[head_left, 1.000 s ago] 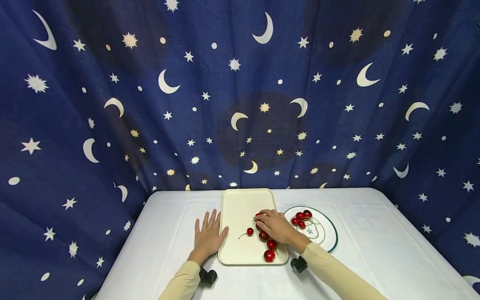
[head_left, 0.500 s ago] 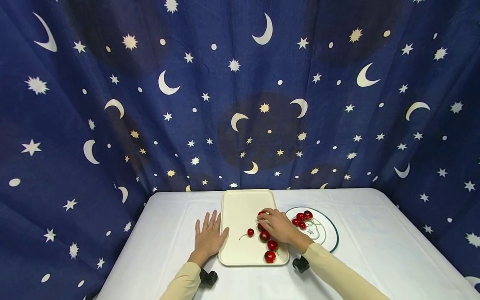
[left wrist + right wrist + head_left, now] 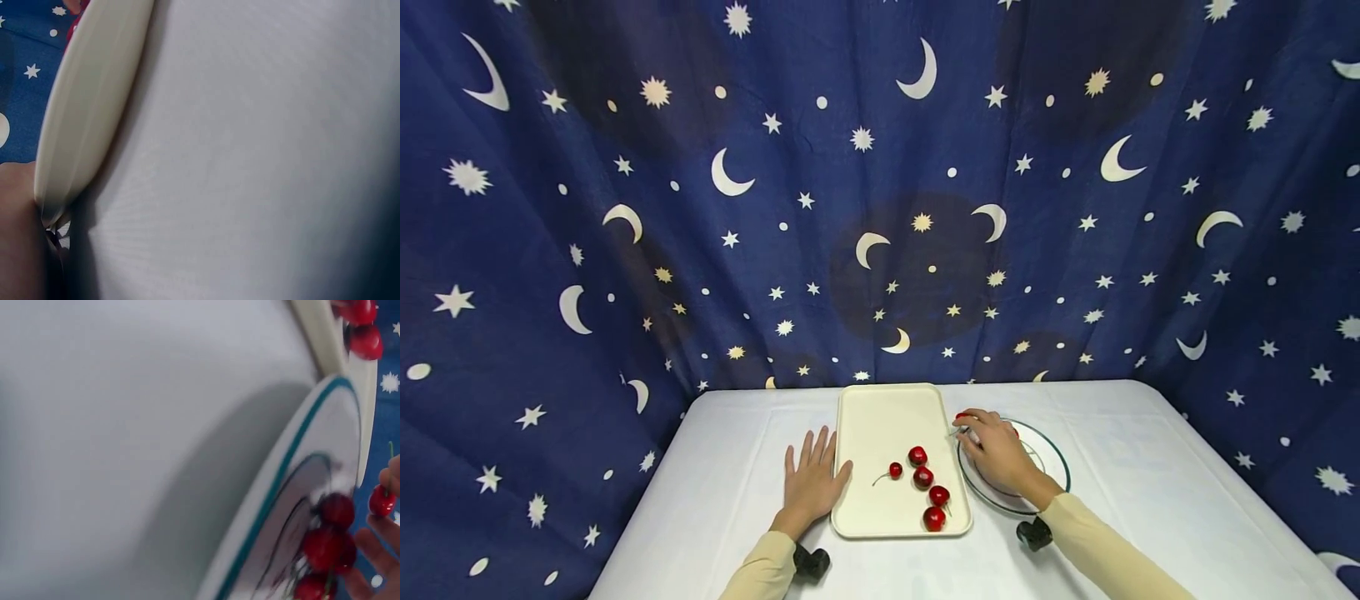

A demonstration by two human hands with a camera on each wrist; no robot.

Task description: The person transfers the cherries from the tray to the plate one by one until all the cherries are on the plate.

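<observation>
My right hand point(image 3: 1000, 454) is over the left part of the round white plate point(image 3: 1067, 471) with a green-blue rim. Between its thumb and fingers it pinches a red cherry point(image 3: 382, 501) with a green stem. Several cherries point(image 3: 325, 549) lie on the plate, mostly hidden by the hand in the head view. My left hand point(image 3: 812, 483) rests palm down, fingers spread, on the cloth, its thumb at the left edge of the cream tray point(image 3: 883, 425). On the tray, large cherries point(image 3: 922, 477) form a loose line toward the right, with one smaller stemmed cherry point(image 3: 896, 471) left of them.
A white cloth point(image 3: 1142, 492) covers the table. Behind it hangs a dark blue curtain point(image 3: 820, 242) with moons and stars. The plate stands close against the tray's right side. Each wrist wears a black camera point(image 3: 1034, 534).
My right hand has lifted the farthest cherry in the line off the tray and carried it right, over the plate. The left hand stays in place. The head view has shifted slightly.
</observation>
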